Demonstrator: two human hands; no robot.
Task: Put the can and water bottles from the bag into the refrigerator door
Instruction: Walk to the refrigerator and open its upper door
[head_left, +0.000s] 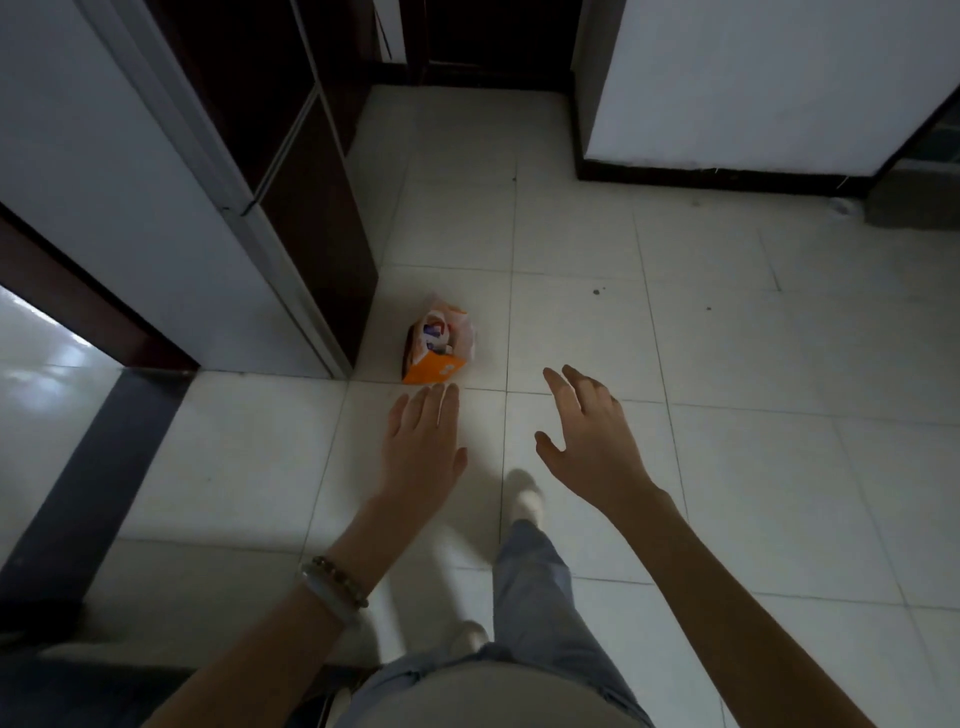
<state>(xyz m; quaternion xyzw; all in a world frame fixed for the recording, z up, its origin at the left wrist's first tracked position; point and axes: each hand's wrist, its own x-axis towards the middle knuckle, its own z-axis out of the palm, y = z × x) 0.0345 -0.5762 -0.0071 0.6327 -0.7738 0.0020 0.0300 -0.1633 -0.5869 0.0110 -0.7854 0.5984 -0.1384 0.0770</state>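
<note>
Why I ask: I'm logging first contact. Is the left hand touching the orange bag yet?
Apart. The head view shows the left hand raised in the air, open, while the orange bag sits on the floor beyond it.

Home interior, pale tiled floor (727, 364), white refrigerator (130, 171) beside dark wooden cabinet (311, 208), dark skirting (727, 179)

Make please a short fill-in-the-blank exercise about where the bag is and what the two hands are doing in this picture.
1. The orange bag stands on the tiled ____.
2. Both hands are open and hold ____.
3. The beaded bracelets sit on the wrist of the ____ hand.
4. The right hand is ____ the bag, not touching it.

Missing words: floor; nothing; left; apart from
</note>
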